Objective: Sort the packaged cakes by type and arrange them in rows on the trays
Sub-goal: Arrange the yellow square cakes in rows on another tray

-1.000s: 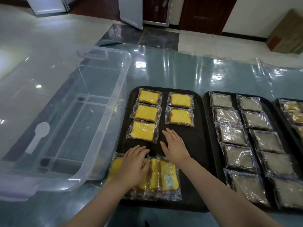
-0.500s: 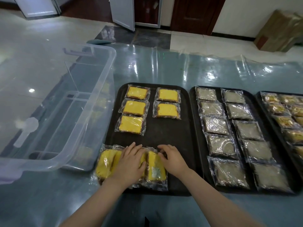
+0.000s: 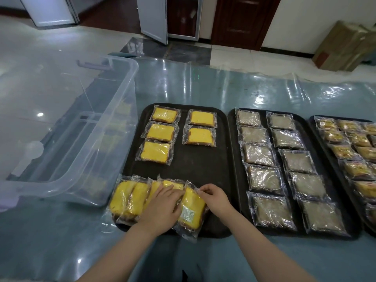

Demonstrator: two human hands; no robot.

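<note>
Right hand [image 3: 214, 197] pinches the top wrapper edge of the labelled yellow cake pack [image 3: 191, 208], L hand [image 3: 162, 204] lies flat, fingers straight, on the leaning stack [image 3: 132, 197] just left of it. Best peel that one pack off w/ the stack pinned (wrappers look slippery), then set it beyond the fingertips under the short row [image 3: 200, 127] on the black tray [image 3: 203, 165]. Vs 0.5 s ago, R fingers went from resting flat to pinching.

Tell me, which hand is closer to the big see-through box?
Left. The left hand rests on the leaning yellow cakes, near the clear box. The right hand pinches a cake wrapper farther right.
</note>
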